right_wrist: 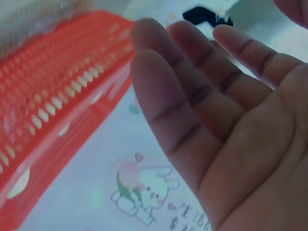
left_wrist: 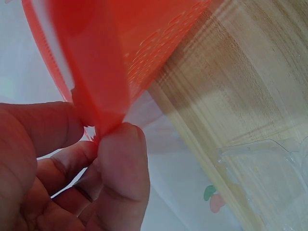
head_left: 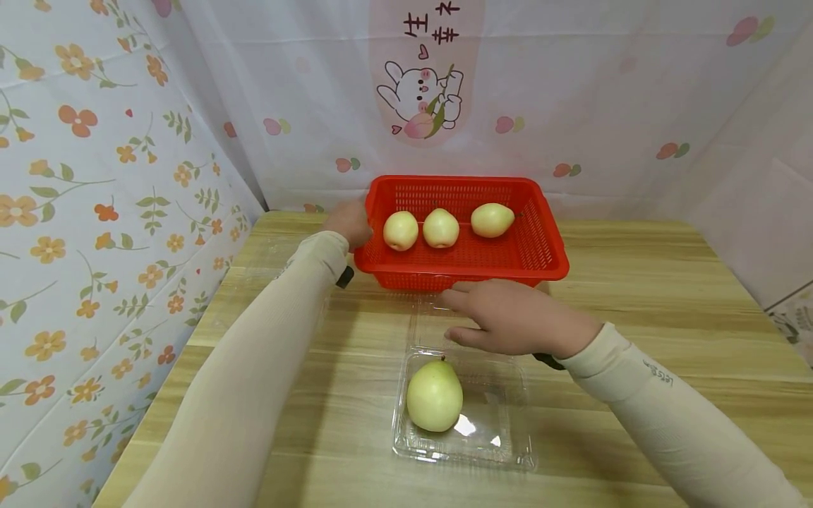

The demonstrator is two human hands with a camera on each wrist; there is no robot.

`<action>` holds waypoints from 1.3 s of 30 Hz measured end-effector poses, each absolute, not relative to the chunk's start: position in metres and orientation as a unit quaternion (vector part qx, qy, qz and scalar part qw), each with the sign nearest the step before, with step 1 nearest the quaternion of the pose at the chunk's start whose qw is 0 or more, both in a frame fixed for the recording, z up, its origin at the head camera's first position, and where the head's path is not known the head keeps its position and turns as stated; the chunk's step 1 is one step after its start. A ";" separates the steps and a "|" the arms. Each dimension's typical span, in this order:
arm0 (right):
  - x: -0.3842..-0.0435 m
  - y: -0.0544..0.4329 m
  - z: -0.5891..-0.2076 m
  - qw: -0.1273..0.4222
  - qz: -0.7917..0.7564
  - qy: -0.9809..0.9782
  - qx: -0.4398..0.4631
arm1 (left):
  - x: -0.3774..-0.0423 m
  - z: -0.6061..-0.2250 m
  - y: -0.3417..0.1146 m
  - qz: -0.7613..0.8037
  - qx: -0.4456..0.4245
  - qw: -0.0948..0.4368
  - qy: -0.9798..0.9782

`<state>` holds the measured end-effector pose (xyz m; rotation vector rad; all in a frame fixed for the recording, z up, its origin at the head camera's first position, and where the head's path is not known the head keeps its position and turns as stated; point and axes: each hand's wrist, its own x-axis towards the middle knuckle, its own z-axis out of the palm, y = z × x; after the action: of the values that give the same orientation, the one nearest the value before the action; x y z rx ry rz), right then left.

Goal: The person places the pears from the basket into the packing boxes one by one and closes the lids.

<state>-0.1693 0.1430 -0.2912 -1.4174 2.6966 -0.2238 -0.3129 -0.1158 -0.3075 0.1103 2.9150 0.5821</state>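
Observation:
At the left end of a red plastic basket [head_left: 470, 272], my left hand [head_left: 349, 223] pinches the rim between thumb and fingers, as the left wrist view shows. Inside the basket lie three pale yellow pears: a left pear [head_left: 401, 231], a middle pear [head_left: 441, 228] and a right pear [head_left: 492, 220]. My right hand [head_left: 517, 317] hovers palm down by the basket's front side, fingers extended and holding nothing. Beneath and nearer to me, a clear plastic clamshell box [head_left: 492, 398] stands with its lid folded back toward the basket. One larger yellow-green pear [head_left: 435, 396] sits in its left half.
More clear plastic packaging [head_left: 267, 257] lies at the table's back left, partly behind my left arm. A flowered cloth [head_left: 82, 233] hangs along the left side, and a white curtain [head_left: 305, 85] with a rabbit print closes off the back of the wooden table [head_left: 635, 296].

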 end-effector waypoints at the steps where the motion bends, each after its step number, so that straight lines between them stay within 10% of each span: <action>1: -0.172 0.145 -0.289 0.036 -0.076 0.883 -0.462 | -0.313 -0.308 -0.116 0.194 0.037 0.084 0.977; 39: -0.275 0.175 -0.265 0.022 -0.096 0.952 -0.288 | -0.314 -0.306 -0.116 0.224 0.032 0.102 0.969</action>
<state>-0.2752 0.1750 -0.2648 -0.8936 2.9503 -0.2988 -0.3139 -0.1164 -0.3062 0.0948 2.8606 0.6606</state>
